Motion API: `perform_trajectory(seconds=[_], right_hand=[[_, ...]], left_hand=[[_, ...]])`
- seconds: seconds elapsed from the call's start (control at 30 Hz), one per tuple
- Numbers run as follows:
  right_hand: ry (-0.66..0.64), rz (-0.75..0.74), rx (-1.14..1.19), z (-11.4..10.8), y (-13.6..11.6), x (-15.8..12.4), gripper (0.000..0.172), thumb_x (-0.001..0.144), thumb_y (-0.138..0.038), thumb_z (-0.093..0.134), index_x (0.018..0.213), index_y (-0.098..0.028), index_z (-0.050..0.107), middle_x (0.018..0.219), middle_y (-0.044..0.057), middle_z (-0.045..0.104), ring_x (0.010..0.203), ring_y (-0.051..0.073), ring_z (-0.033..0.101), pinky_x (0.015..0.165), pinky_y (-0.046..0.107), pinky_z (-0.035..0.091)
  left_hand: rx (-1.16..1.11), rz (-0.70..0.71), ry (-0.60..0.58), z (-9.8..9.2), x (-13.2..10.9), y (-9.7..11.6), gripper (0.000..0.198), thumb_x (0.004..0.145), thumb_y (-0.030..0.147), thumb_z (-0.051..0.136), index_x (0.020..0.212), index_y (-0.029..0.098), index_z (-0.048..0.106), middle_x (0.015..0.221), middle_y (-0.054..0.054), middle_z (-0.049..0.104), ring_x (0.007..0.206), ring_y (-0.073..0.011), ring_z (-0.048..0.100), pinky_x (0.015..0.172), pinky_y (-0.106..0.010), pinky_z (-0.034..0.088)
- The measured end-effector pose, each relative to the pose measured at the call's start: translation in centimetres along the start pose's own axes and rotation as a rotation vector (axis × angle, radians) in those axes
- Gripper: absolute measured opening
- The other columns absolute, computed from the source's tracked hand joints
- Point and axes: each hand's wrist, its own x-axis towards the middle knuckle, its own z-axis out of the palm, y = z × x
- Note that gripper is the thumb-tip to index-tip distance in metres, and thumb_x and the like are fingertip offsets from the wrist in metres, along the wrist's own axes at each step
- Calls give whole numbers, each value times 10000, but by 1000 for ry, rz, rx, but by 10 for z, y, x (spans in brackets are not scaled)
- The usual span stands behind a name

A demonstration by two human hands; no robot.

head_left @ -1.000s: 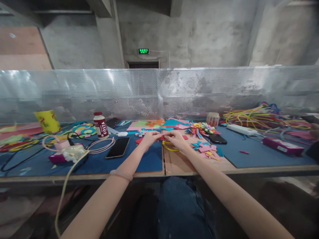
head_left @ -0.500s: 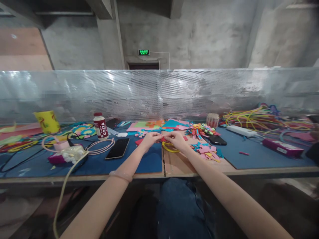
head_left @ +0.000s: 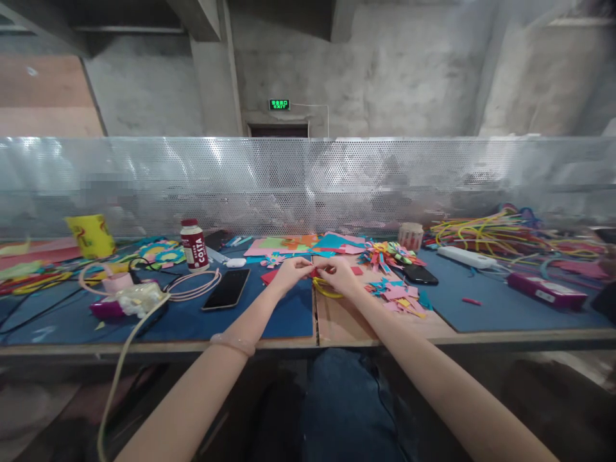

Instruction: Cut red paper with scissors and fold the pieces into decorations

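Observation:
My left hand (head_left: 292,274) and my right hand (head_left: 338,273) meet over the middle of the table, fingertips pinched together. Between them is a small piece of red paper (head_left: 315,273), mostly covered by the fingers. Below my right hand, partly hidden, lies a coil of yellow strands (head_left: 328,289). Red paper (head_left: 270,277) rests just left of my left hand. To the right of my right hand are loose pink and blue paper scraps (head_left: 402,296) and a heap of multicoloured paper strips (head_left: 385,254).
On the left stand a brown-red bottle (head_left: 193,247) and a phone (head_left: 226,289), near a cable-laden power strip (head_left: 128,301). A dark phone (head_left: 419,274), a white power strip (head_left: 466,256) and a pile of coloured strands (head_left: 486,230) lie right. A perforated metal screen (head_left: 269,183) runs behind.
The fingers have shifted only slightly around the red paper, both hands staying pinched together. The whole view has moved down a little in the picture.

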Motion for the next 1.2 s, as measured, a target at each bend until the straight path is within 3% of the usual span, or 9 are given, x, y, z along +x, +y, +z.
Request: perform_trajectory(seconds=[0.4,1.2], right_hand=[[10,88,-18,1,-3,0,106,671,-177,545,703,-144,640,693,38,636,615,125,535,582,239,412],[-28,195,237,-7,-9,1,138,644,-256,577,666,-129,629,590,7,583,545,111,500,542,233,396]], left_hand=[[75,42,-10,0,1,-1,213,636,309,619,740,124,628,671,-32,628,627,-135,571,603,-261,458],[64,95,-54,0,-3,3,211,669,329,582,759,139,585,682,-13,584,652,-129,554,586,-241,443]])
